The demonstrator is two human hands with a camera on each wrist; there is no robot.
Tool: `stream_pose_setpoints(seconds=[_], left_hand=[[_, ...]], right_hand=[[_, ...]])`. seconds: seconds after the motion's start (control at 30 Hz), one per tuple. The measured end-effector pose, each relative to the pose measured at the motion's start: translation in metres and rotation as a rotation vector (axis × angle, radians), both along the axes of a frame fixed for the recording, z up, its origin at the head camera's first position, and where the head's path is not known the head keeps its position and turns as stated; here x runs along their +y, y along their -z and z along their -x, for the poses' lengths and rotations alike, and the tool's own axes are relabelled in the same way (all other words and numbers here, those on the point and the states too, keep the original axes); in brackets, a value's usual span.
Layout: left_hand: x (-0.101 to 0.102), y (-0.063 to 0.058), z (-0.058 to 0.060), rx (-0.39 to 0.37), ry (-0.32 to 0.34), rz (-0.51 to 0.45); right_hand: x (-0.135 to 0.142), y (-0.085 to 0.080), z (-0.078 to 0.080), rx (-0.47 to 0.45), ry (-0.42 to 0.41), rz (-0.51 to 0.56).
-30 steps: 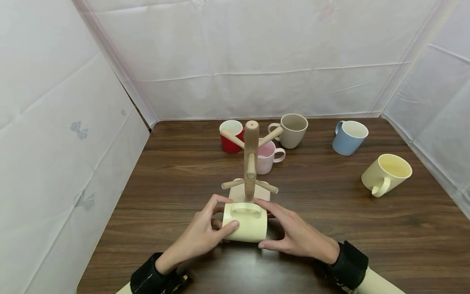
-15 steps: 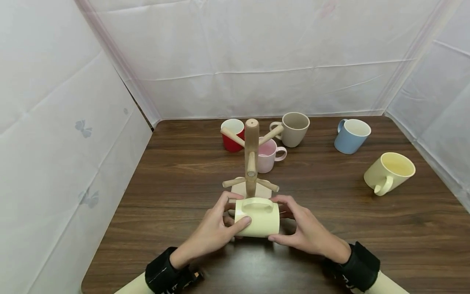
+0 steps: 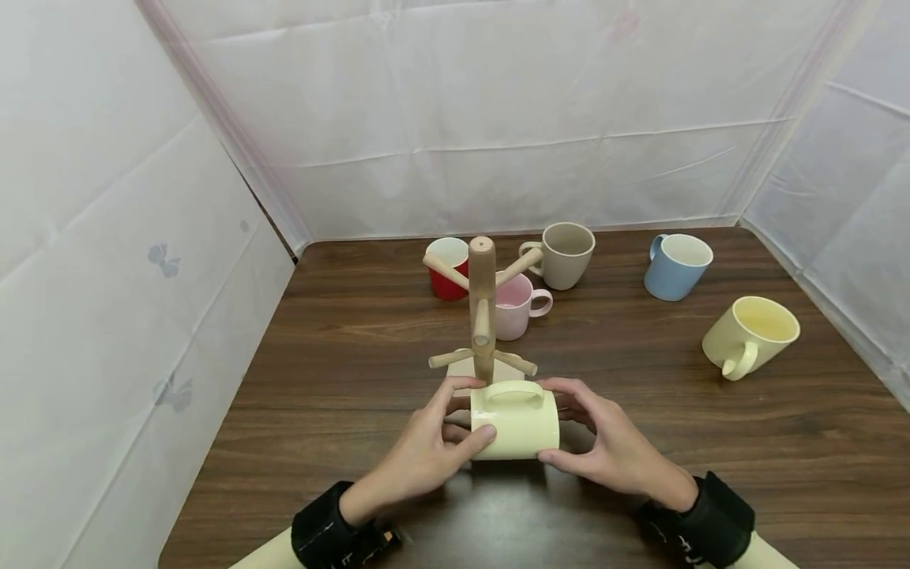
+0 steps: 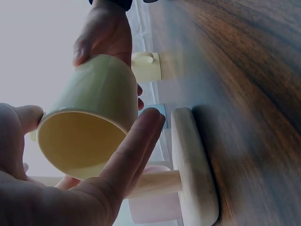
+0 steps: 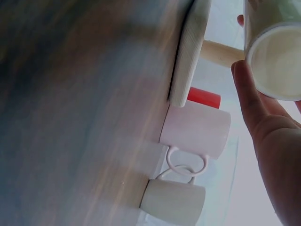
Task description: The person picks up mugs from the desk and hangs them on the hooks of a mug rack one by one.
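A pale yellow mug (image 3: 522,436) lies sideways in the air between both hands, its handle on top. My left hand (image 3: 429,450) holds it at the open end, thumb on the near side and fingers on the far side. At the base end, my right hand (image 3: 613,449) holds it between thumb and fingers. In the left wrist view the mug's mouth (image 4: 82,143) faces the left palm. Just behind the mug stands a wooden mug tree (image 3: 483,308) with bare pegs. The mug and left fingers partly cover its square base (image 4: 193,169).
Behind the tree are a red mug (image 3: 448,280), a pink mug (image 3: 513,316) and a grey-beige mug (image 3: 566,257). To the right stand a blue mug (image 3: 677,273) and a second yellow mug (image 3: 752,338). White sheets (image 3: 455,190) wall the wooden table (image 3: 341,316).
Both hands and the yellow mug have shifted to the right, in front of the tree's base. The mug's handle has turned further upward. The other mugs stay put; the view shifts slightly.
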State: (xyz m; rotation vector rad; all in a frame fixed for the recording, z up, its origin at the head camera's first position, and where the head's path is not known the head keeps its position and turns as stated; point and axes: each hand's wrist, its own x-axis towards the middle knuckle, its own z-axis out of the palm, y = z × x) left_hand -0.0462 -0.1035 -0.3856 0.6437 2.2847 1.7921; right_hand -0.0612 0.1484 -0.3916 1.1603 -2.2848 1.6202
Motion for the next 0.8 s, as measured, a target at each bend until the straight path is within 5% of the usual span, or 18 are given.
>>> stream_pose_setpoints(seconds=[0.23, 0.8], left_hand=[[0.004, -0.021, -0.007, -0.082, 0.022, -0.016], [0.01, -0.022, -0.004, -0.094, 0.011, -0.018]], right_hand=[[0.006, 0.0, 0.002, -0.034, -0.017, 0.015], [0.013, -0.004, 0.01, -0.085, -0.033, 0.007]])
